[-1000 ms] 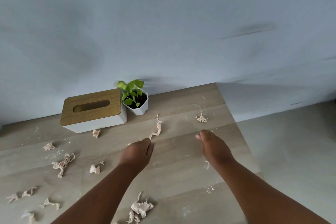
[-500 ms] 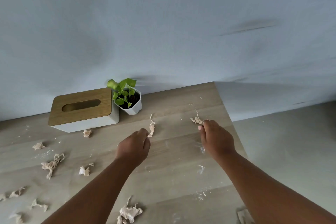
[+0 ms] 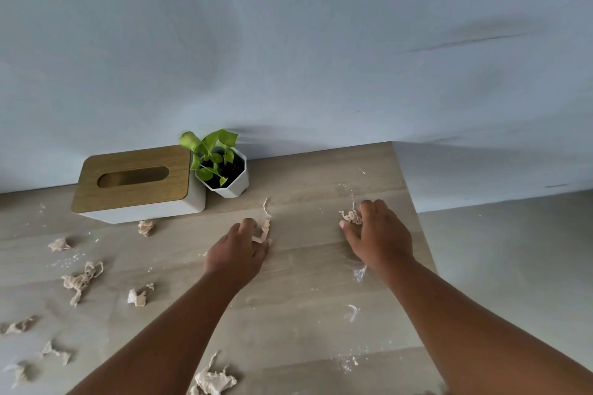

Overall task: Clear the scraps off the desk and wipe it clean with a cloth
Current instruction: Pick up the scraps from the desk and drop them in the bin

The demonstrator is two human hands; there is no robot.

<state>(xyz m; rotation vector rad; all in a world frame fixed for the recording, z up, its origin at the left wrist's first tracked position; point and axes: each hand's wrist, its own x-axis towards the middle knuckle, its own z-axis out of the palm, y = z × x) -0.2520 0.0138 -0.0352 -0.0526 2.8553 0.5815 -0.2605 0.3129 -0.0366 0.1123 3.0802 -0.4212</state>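
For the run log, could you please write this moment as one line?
stage: gathering scraps | left hand: on long paper strip | right hand: on crumpled scrap | desk: littered, unwiped

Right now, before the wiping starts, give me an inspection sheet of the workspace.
Surface: wooden desk, dusted with white crumbs.
Job's things: torn paper scraps scattered, mostly left; long scrap at the left hand, small scrap at the right hand. No cloth seen.
Clutter: tissue box and potted plant side by side at the wall.
Grippers: left hand and right hand each closing on a scrap; grip unclear.
Cables: nothing seen.
Surroundings: blue-grey wall, floor to the right.
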